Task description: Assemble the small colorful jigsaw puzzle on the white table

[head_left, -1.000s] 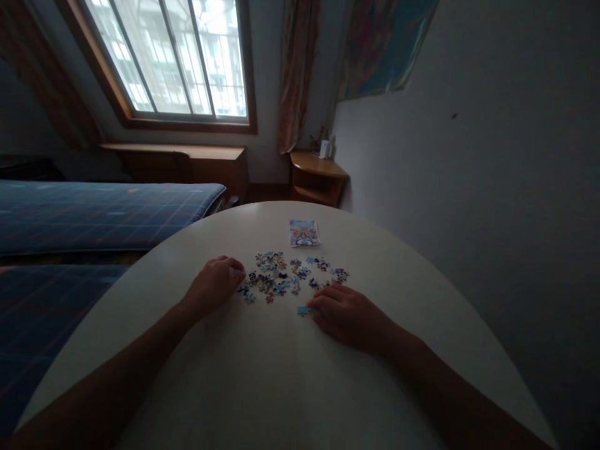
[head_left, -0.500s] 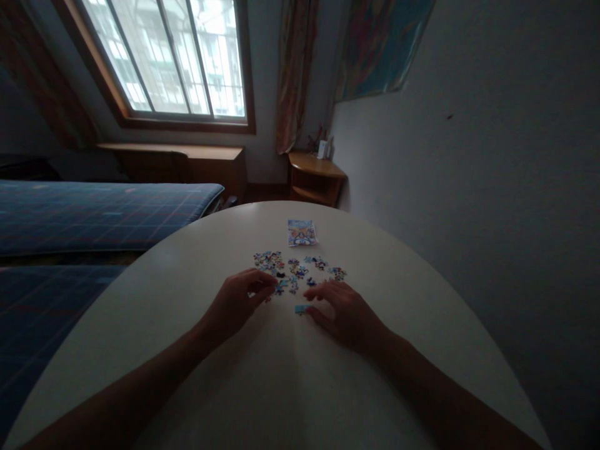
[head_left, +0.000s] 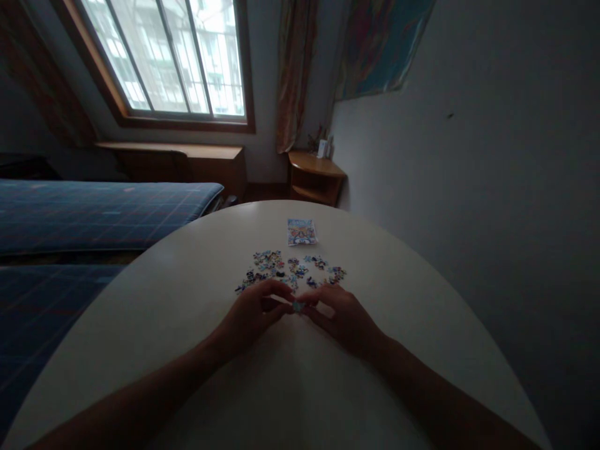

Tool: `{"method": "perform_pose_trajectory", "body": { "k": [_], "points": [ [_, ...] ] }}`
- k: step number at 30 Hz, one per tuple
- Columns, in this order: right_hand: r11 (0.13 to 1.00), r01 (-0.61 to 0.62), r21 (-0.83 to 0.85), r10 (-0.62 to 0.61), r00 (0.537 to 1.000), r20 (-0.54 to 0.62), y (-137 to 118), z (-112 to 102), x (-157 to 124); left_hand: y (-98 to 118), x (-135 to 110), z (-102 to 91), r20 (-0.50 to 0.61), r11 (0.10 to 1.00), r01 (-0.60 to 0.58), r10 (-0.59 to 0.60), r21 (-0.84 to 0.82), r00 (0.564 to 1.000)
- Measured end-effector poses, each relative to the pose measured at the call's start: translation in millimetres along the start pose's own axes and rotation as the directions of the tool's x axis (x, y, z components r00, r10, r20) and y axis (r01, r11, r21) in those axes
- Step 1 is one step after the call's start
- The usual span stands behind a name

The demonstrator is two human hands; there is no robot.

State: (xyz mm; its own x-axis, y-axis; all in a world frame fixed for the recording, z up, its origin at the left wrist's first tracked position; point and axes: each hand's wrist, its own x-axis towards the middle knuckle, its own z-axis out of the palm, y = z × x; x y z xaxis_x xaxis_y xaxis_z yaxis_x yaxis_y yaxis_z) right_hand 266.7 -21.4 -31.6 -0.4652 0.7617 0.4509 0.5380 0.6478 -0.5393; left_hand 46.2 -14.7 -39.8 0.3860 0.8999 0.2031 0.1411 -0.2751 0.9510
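Both my hands meet over the near side of the puzzle pieces. My left hand (head_left: 263,307) is closed in a pinch at the left edge of a small light-blue jigsaw piece (head_left: 298,306). At its right edge, my right hand (head_left: 338,312) pinches the same blue bit with thumb and forefinger. Fingertips cover part of it, so I cannot tell whether it is one piece or several joined. Just beyond the hands lie loose jigsaw pieces (head_left: 268,260) in small heaps, some partly hidden behind my left hand.
A picture card or packet (head_left: 302,232) lies behind the heaps on the round white table (head_left: 197,250). Left of the table is a bed with a blue checked mattress (head_left: 103,215). A wooden corner shelf (head_left: 316,165) stands beyond, and a wall (head_left: 469,187) runs along the right.
My left hand has moved right and nearer, from the heap to the light-blue piece. My right hand has shifted slightly and closed on it. Dark pieces on the left are now uncovered.
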Motion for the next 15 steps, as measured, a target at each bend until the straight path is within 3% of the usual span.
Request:
{"method": "perform_pose_trajectory", "body": {
  "k": [2,5,8,10,12,15],
  "points": [
    [0.999,-0.037,-0.002,0.037,0.999,-0.040,4,-2,0,-4,0,-0.6,-0.032,0.997,-0.051,0.053,0.060,0.998],
    [0.998,-0.064,-0.001,0.064,0.995,-0.081,11,-4,1,-9,-1,-1.6,-0.036,0.935,-0.154,0.174,0.320,0.984],
    [0.997,-0.076,-0.001,0.076,0.991,-0.110,15,-8,1,-11,-4,-1.3,0.145,0.793,-0.323,0.291,0.516,0.946],
    [0.996,-0.085,-0.012,0.084,0.992,-0.093,18,-15,2,-9,-6,-0.5,0.306,0.701,-0.449,0.331,0.553,0.893],
    [0.995,-0.097,-0.038,0.096,0.995,-0.021,21,-25,1,-6,-7,0.0,0.422,0.631,-0.528,0.327,0.569,0.846],
    [0.990,-0.121,-0.070,0.130,0.983,0.128,27,-39,0,-2,-9,-0.2,0.501,0.570,-0.559,0.275,0.602,0.820]
  ]
}}
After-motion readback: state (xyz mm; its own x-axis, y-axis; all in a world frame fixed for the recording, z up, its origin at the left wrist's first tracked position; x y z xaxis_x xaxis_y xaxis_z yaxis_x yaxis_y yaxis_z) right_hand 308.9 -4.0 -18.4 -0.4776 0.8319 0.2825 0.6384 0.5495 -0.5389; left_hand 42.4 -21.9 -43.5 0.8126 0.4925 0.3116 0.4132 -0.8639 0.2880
